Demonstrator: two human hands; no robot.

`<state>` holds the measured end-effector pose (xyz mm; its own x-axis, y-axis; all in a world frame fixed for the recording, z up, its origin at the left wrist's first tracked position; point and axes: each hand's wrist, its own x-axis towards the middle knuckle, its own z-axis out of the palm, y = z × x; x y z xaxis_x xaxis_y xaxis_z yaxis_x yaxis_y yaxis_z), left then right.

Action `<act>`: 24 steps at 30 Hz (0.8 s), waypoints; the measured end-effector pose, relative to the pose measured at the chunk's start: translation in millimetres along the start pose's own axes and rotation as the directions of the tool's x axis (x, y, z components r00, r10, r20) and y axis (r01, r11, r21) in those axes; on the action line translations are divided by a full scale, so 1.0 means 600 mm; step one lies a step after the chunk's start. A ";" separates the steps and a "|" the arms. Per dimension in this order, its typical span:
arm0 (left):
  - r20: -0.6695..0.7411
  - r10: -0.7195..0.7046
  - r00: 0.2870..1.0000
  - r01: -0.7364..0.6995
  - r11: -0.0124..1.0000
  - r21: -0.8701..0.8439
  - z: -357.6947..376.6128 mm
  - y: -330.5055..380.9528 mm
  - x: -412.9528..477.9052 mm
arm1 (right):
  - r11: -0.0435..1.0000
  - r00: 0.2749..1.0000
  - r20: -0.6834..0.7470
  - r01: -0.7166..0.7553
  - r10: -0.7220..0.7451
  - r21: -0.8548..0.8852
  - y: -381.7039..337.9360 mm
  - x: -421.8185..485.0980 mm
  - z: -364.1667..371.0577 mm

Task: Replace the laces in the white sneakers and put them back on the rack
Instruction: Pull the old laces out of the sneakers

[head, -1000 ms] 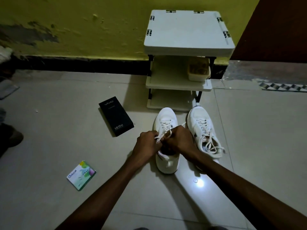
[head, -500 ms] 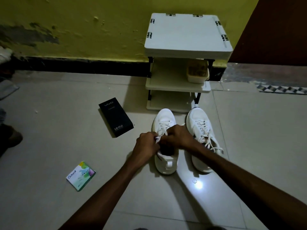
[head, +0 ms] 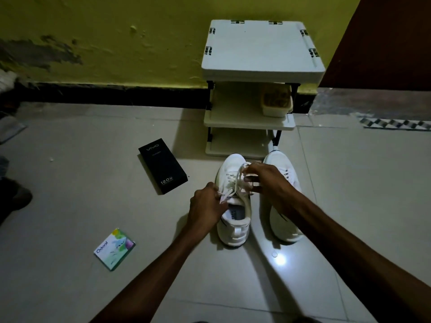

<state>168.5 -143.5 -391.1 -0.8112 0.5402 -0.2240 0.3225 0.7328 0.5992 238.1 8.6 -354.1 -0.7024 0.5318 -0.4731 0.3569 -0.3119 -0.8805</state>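
Left hand: My left hand is curled tight, thumb and fingers pinching one end of the white lace at the left edge of the eyelets.
Right hand: My right hand pinches another stretch of the lace between thumb and forefinger, raised just above the tongue on the toe side. The other fingers are loosely bent.
Lace: It runs between my two hands across the upper eyelets. How far down it is threaded I cannot tell.
Left-side sneaker: The white left-side sneaker stands upright on the floor under my hands, toe toward the rack, heel and open collar toward me.
Right-side sneaker: The right-side sneaker stands just beside it and parallel, partly hidden by my right wrist and forearm.
Shoe rack: The white three-shelf shoe rack stands against the yellow wall, just beyond both toes.
Tub: A cream plastic tub sits at the right of the middle shelf.
Floor: On the pale tiled floor a black Vivo box lies left of the sneakers. An Odonil packet lies nearer me, farther left.
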 end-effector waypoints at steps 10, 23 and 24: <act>-0.219 -0.066 0.973 0.029 0.985 -0.171 0.020 0.006 -0.028 | 0.866 0.956 0.173 0.290 -0.238 -0.407 0.041 0.011 0.012; -0.282 -0.012 0.959 -0.045 0.980 -0.194 0.027 0.003 -0.047 | 0.872 0.938 0.101 0.345 -0.331 -0.346 0.016 0.008 0.014; -0.285 -0.009 0.958 -0.049 0.980 -0.193 0.028 0.004 -0.047 | 0.907 0.947 0.067 0.321 -0.315 -0.272 0.007 0.005 0.012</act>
<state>200.2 -150.2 -396.4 -0.9194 0.3933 -0.0007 0.2611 0.6118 0.7467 233.0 3.4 -359.1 -0.8187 0.5488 -0.1687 0.2659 0.1021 -0.9586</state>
